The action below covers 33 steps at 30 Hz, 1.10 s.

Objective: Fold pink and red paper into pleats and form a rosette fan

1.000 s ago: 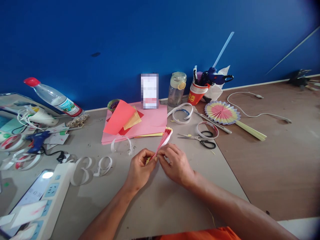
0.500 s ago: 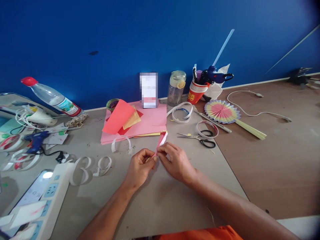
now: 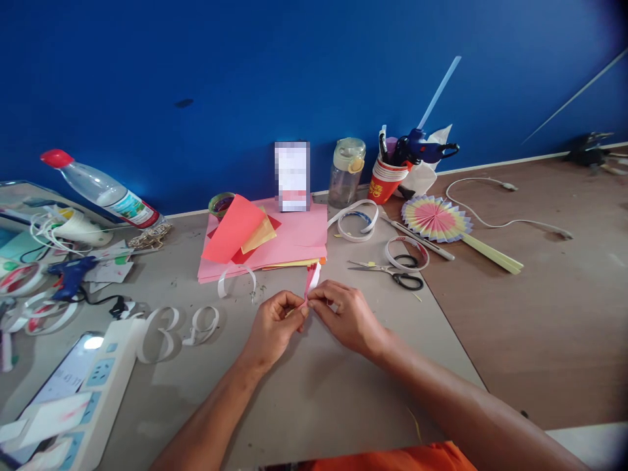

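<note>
A narrow bundle of folded pink, red and white paper (image 3: 312, 278) stands up between my two hands, over the grey table. My left hand (image 3: 275, 324) pinches its lower end between thumb and forefinger. From the other side, my right hand (image 3: 346, 317) grips the same folded paper with its fingertips, almost touching the left. The paper's lowest part is hidden by my fingers. Just beyond it lies a stack of pink paper sheets (image 3: 299, 235) with red sheets (image 3: 230, 229) and a yellow piece on top. Black-handled scissors (image 3: 407, 281) lie to the right of my right hand.
A pleated paper fan (image 3: 436, 218) with pale yellow sticks lies at right, near a tape roll (image 3: 407, 254). Behind stand a clear bottle (image 3: 346, 173) and red paper cups (image 3: 385, 180) holding tools. At left are a power strip (image 3: 105, 392), a glue gun (image 3: 71, 275) and curled white strips (image 3: 159, 335).
The top of the folded paper has tipped slightly to the left and sits a little lower. Both hands keep their pinch and have barely moved.
</note>
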Motion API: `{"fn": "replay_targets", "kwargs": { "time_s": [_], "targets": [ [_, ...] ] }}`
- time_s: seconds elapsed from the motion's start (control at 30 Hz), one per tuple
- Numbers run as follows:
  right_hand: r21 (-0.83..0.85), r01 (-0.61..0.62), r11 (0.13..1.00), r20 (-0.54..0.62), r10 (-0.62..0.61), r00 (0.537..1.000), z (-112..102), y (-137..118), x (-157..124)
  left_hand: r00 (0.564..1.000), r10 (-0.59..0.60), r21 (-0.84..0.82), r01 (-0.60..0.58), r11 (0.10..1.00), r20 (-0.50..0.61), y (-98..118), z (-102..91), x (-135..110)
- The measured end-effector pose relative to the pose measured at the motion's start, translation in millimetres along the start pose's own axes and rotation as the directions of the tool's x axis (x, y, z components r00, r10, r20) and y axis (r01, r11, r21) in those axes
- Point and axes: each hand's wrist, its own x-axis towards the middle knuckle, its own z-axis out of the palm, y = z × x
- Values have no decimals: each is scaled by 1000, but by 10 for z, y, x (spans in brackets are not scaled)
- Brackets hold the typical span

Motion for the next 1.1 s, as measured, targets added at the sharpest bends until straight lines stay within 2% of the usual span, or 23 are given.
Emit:
{"fn": "replay_targets", "kwargs": {
  "time_s": [0.2,0.57,0.93,1.1],
  "targets": [
    [4,25,1000,-9,-25,1000,-12,10,6,1000,0,-54,2,999,24,-33,-6,20],
    [-26,99,995,55,-98,994,-36,40,5,998,-39,-148,45,988,43,-61,-13,38],
    [-25,113,993,68,-111,991,-68,36,17,996,-61,-144,71,987,70,-22,-17,27],
    [-3,76,997,92,-76,993,-73,22,12,995,-58,-147,69,987,75,-32,-21,30]
  ]
}}
